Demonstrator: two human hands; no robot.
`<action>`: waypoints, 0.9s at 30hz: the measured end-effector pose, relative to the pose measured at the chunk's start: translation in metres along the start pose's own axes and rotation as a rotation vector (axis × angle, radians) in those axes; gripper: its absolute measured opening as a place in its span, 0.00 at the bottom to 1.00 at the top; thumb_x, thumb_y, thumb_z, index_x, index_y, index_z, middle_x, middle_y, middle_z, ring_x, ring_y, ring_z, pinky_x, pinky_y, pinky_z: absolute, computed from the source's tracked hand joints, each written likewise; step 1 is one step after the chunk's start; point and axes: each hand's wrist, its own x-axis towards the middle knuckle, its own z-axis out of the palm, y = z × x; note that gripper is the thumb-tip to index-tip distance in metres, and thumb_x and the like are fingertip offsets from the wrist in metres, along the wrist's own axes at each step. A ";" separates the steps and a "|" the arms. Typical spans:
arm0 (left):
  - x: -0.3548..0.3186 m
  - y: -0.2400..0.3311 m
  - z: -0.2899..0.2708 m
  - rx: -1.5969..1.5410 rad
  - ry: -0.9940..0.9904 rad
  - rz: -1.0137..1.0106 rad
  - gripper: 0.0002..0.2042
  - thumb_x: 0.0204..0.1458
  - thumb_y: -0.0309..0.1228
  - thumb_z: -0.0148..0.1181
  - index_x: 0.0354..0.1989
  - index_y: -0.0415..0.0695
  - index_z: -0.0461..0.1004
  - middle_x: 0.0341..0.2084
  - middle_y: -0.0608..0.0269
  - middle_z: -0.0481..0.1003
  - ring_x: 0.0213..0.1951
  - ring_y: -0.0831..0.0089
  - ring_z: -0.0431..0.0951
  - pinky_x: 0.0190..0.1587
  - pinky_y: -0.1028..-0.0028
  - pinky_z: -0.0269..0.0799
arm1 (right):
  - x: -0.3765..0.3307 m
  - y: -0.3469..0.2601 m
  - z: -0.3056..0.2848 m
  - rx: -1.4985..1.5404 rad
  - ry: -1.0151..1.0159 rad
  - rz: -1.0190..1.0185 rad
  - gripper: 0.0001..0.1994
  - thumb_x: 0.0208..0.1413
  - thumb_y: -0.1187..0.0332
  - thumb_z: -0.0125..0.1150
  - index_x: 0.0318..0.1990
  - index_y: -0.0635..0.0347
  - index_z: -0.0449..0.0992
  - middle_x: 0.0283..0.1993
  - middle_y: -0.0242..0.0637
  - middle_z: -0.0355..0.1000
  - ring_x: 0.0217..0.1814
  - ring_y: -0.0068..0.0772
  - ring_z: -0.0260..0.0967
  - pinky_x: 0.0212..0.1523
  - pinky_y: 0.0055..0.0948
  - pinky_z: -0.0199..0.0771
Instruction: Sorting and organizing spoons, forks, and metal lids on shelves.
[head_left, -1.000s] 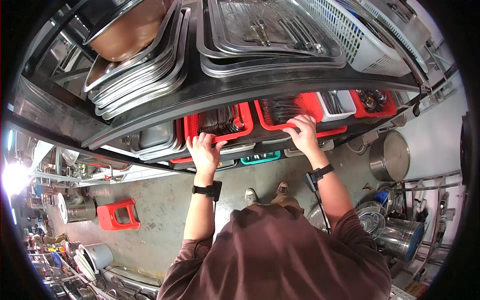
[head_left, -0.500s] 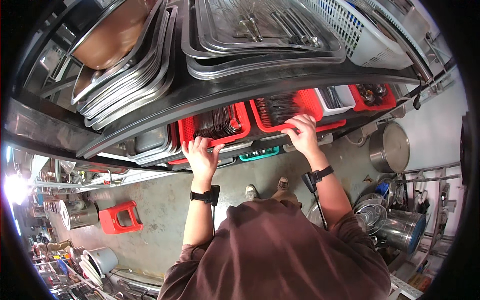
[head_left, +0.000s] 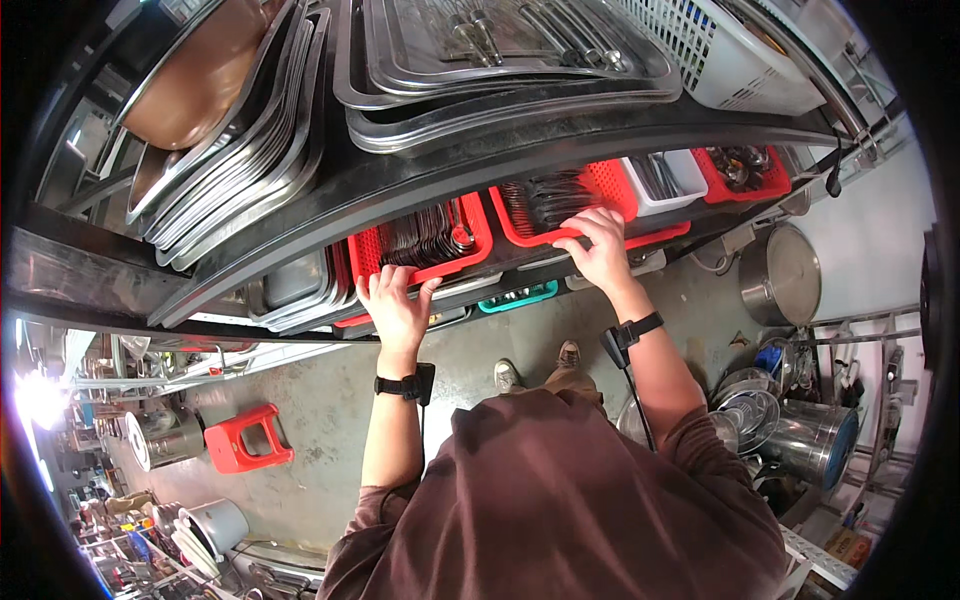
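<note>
The left hand [head_left: 397,305] has its grip closed over the near rim of the left red cutlery basket [head_left: 420,240]. The right hand [head_left: 603,245] is clamped the same way on the right red cutlery basket [head_left: 560,200]. Compared with a second ago, both baskets sit slightly farther out from under the black shelf [head_left: 480,160], so they appear to be sliding toward the person. Beyond the right grip stand a white basket [head_left: 665,180] and another red basket [head_left: 745,170].
</note>
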 end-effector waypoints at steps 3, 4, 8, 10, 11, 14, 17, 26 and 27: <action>0.000 0.001 -0.001 0.013 0.005 0.006 0.21 0.59 0.52 0.73 0.44 0.46 0.83 0.40 0.62 0.78 0.50 0.55 0.77 0.73 0.40 0.57 | 0.001 0.000 0.000 0.003 0.003 0.001 0.16 0.45 0.65 0.85 0.40 0.57 0.86 0.42 0.33 0.83 0.49 0.42 0.77 0.59 0.45 0.68; 0.000 0.001 0.000 0.017 0.018 0.015 0.21 0.59 0.52 0.73 0.44 0.46 0.83 0.40 0.62 0.78 0.50 0.55 0.77 0.73 0.40 0.58 | 0.001 0.000 0.000 0.002 0.003 -0.002 0.16 0.45 0.64 0.85 0.40 0.57 0.86 0.42 0.33 0.83 0.49 0.42 0.77 0.59 0.45 0.68; -0.001 -0.001 0.001 0.035 0.011 0.022 0.21 0.59 0.53 0.72 0.45 0.45 0.82 0.41 0.61 0.78 0.50 0.54 0.77 0.72 0.40 0.58 | -0.001 0.001 0.000 -0.006 -0.019 0.007 0.16 0.46 0.63 0.84 0.41 0.57 0.86 0.42 0.33 0.83 0.50 0.42 0.77 0.59 0.45 0.68; -0.002 -0.001 0.001 0.041 0.019 0.034 0.22 0.59 0.53 0.72 0.45 0.46 0.82 0.41 0.60 0.78 0.50 0.54 0.77 0.72 0.40 0.58 | -0.002 0.002 0.000 -0.007 -0.011 0.008 0.16 0.47 0.62 0.84 0.41 0.57 0.86 0.42 0.33 0.83 0.50 0.42 0.77 0.59 0.45 0.68; -0.002 -0.001 0.001 0.044 0.016 0.036 0.22 0.59 0.53 0.72 0.45 0.46 0.82 0.42 0.60 0.78 0.50 0.54 0.77 0.72 0.40 0.58 | -0.002 0.002 0.000 -0.012 -0.012 0.011 0.16 0.47 0.62 0.84 0.41 0.57 0.86 0.42 0.33 0.82 0.50 0.42 0.77 0.59 0.45 0.68; -0.001 -0.002 0.002 0.078 0.033 0.069 0.22 0.60 0.53 0.71 0.46 0.46 0.82 0.42 0.59 0.79 0.50 0.54 0.77 0.72 0.41 0.59 | -0.002 0.001 0.001 -0.017 0.010 0.014 0.16 0.48 0.61 0.84 0.41 0.56 0.86 0.41 0.33 0.81 0.50 0.42 0.77 0.59 0.44 0.68; -0.001 -0.003 0.003 0.084 0.022 0.066 0.22 0.60 0.54 0.71 0.47 0.47 0.82 0.42 0.58 0.79 0.49 0.53 0.78 0.69 0.45 0.60 | -0.002 0.001 0.001 0.008 0.009 0.019 0.16 0.49 0.58 0.84 0.40 0.54 0.85 0.41 0.33 0.81 0.50 0.42 0.77 0.61 0.44 0.66; -0.005 -0.005 0.007 0.093 0.044 0.079 0.21 0.62 0.53 0.70 0.47 0.47 0.82 0.43 0.58 0.78 0.50 0.53 0.77 0.71 0.45 0.58 | -0.004 0.000 0.001 0.001 0.016 0.007 0.16 0.50 0.58 0.83 0.42 0.54 0.85 0.42 0.34 0.80 0.51 0.43 0.76 0.61 0.44 0.66; -0.005 -0.005 0.008 0.097 0.042 0.078 0.21 0.62 0.53 0.70 0.47 0.47 0.82 0.43 0.58 0.78 0.50 0.53 0.77 0.71 0.45 0.58 | -0.004 0.000 0.001 0.000 0.008 0.011 0.17 0.50 0.58 0.83 0.41 0.54 0.85 0.42 0.34 0.80 0.50 0.43 0.76 0.60 0.44 0.66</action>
